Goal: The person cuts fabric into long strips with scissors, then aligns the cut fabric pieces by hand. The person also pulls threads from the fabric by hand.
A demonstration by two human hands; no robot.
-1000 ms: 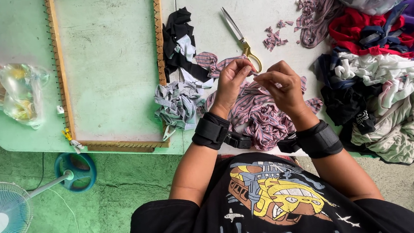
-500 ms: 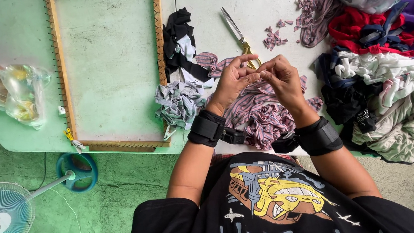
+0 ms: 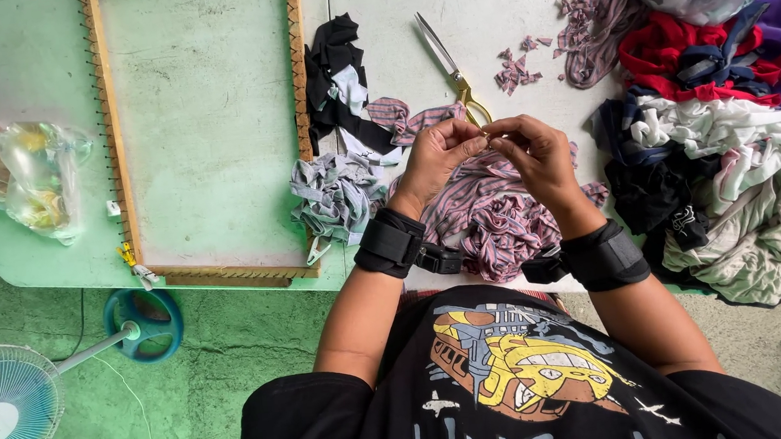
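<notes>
My left hand point(image 3: 435, 159) and my right hand point(image 3: 536, 155) meet fingertip to fingertip above a heap of pink striped fabric strips point(image 3: 489, 220). Both pinch a small piece of the striped fabric between thumbs and fingers; the piece itself is mostly hidden by my fingers. Black bands wrap both wrists. Scissors with yellow handles point(image 3: 450, 65) lie on the table just beyond my hands, blades pointing away.
A wooden frame with nails along its rim point(image 3: 297, 86) lies at left. Grey strips point(image 3: 337, 196) and black strips point(image 3: 335, 74) sit beside it. A pile of mixed clothes point(image 3: 723, 143) fills the right. A plastic bag point(image 3: 19, 172) and a fan point(image 3: 3, 418) are at left.
My hands have stayed together over the striped heap, fingers shifting slightly on the small piece. The view has drifted a little.
</notes>
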